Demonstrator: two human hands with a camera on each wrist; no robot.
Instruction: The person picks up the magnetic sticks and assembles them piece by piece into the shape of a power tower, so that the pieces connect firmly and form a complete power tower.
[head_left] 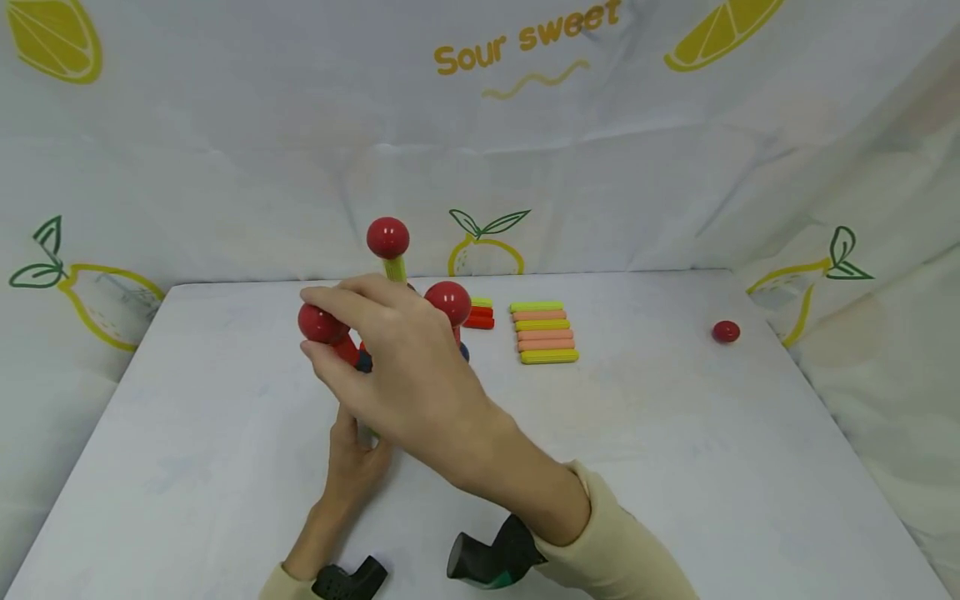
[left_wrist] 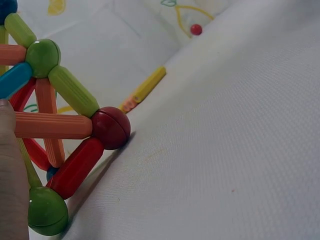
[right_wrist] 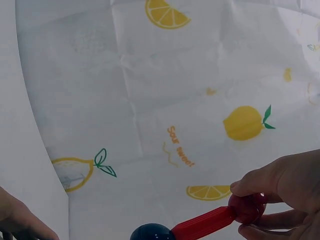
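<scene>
Fingers point(left_wrist: 13, 180) at a rod-and-ball structure point(left_wrist: 55, 125), yellow rod point(left_wrist: 150, 85) behind, red ball point(left_wrist: 196, 29) farther off

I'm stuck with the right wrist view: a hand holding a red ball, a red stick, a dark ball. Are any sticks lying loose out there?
Observer: Yes. The head view shows five sticks side by side on the table, right of the build.

Visitor: And is any ball lying on its own?

Observer: One is: a lone red ball sits near the table's right edge.

Visitor: Neat! Does the build have a ball colour that I'm missing?

Observer: Green, for one: two green balls show in it from the left wrist.
</scene>
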